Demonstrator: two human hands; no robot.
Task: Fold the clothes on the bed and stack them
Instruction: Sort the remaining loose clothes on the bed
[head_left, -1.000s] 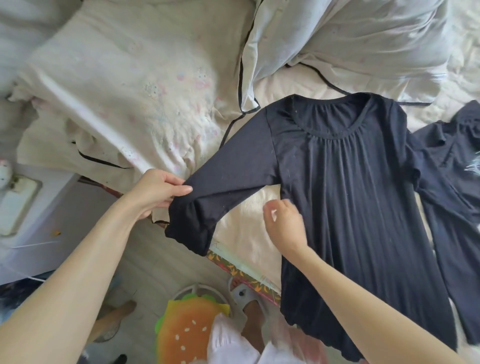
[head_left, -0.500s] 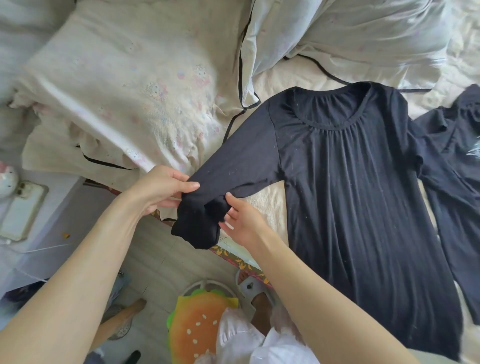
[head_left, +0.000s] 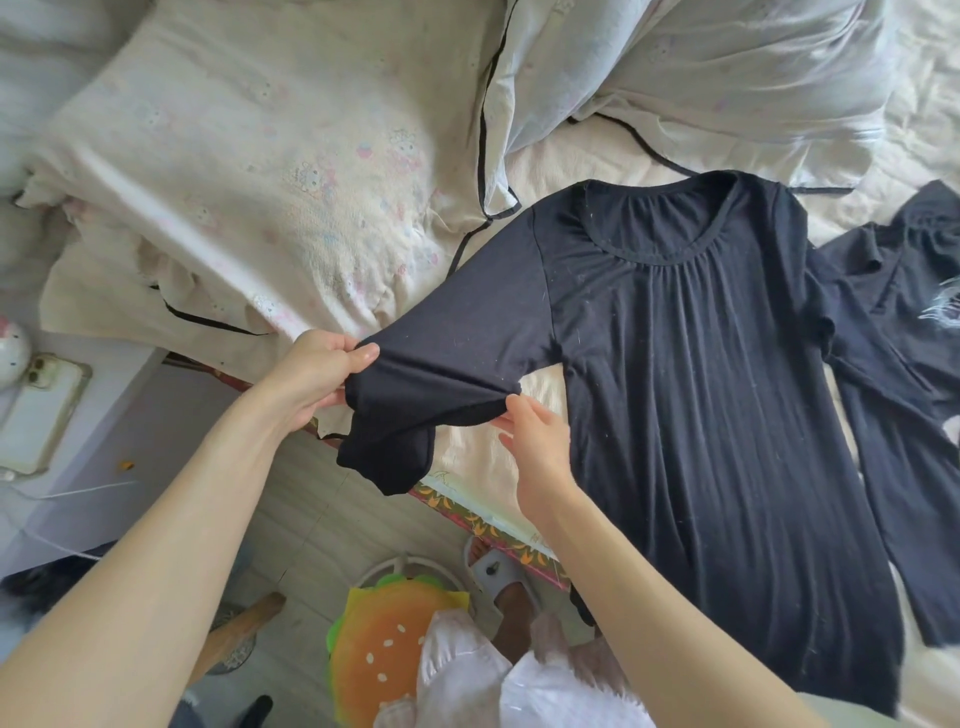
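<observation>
A black long-sleeved top (head_left: 701, 374) lies spread face up on the cream bed (head_left: 582, 156), neckline toward the pillows. Its left sleeve (head_left: 457, 343) stretches out past the bed's edge. My left hand (head_left: 317, 374) pinches the sleeve near its cuff, and the cuff end hangs down below. My right hand (head_left: 535, 441) touches the sleeve's lower edge near the armpit with its fingertips. A second black garment (head_left: 904, 291) lies crumpled at the right edge of the bed.
A cream floral quilt (head_left: 249, 156) is bunched at the upper left and a pale pillow (head_left: 727, 78) at the top. A phone (head_left: 36, 415) lies on a white nightstand at left. A burger-shaped cushion (head_left: 389, 649) sits on a stool on the floor below.
My right hand moved from the top's side seam to the sleeve, then along the sleeve's lower edge toward the armpit. My left hand kept holding the sleeve end.
</observation>
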